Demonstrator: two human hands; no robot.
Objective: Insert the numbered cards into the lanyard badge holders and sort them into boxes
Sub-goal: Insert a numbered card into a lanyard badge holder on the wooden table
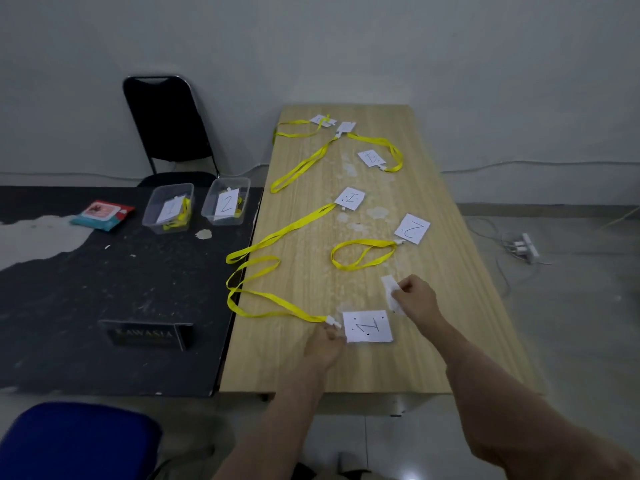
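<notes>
A: Starting at the left, where do the finished ones go?

B: Into the two clear boxes (168, 207) at the middle left of the frame, on the dark table (104, 306). Each already holds a card and some yellow strap.

A: And the one in hand?

B: Its yellow lanyard (256, 308) snakes down the left edge of the wooden table (450, 323) to a white clip (333, 320) in the lower middle. The left hand (325, 341) has its fingertips bunched together on that clip, pinching it as far as I can tell.

A: The card?

B: The numbered card (368, 326) lies flat just right of the clip, with its left edge at the fingertips. I can't read the digit for sure.

A: Further right?

B: The right hand (417, 297) pinches a pale badge holder (391, 294) between thumb and curled fingers, just above and to the right of the card.

A: How will they handle?

B: My guess is that all of it is very light. The card is thin paper and will buckle if pushed from its far end, so it is better gripped near the leading edge and fed in corner first. The holder looks like soft, slick film, so I'd hold it by its side edges to keep the mouth from being squeezed closed. The strap is limp and will drag, so I'd lift it by the clip.
</notes>
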